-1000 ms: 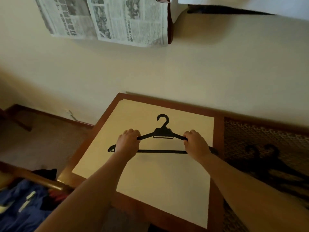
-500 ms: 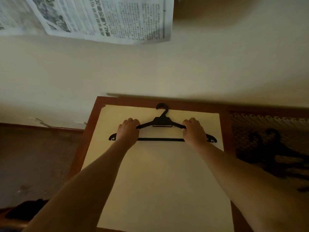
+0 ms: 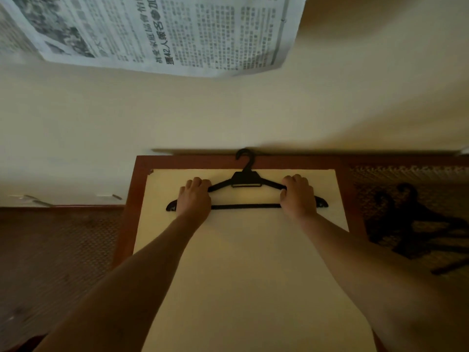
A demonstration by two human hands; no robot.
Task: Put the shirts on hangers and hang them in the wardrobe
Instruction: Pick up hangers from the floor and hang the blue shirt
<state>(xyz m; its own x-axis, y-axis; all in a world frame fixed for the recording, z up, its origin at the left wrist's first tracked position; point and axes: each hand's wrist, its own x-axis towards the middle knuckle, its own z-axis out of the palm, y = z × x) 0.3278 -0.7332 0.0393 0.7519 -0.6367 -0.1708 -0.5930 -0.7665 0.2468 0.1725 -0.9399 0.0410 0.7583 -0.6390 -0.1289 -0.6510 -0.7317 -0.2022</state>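
A black plastic hanger (image 3: 246, 182) lies flat at the far end of a cream sheet on the wooden table (image 3: 142, 168), its hook reaching the wall edge. My left hand (image 3: 194, 199) grips the hanger's left shoulder with curled fingers. My right hand (image 3: 298, 196) grips its right shoulder the same way. No shirt or wardrobe is in view.
Several more black hangers (image 3: 416, 224) lie in a heap on a patterned woven surface to the right of the table. A newspaper sheet (image 3: 162, 31) hangs on the cream wall above. Dark floor lies to the left of the table.
Both hands have slid the hanger away from me toward the wall, so its hook now reaches the table's far edge. The view has tilted and the blue cloth at lower left has left the frame.
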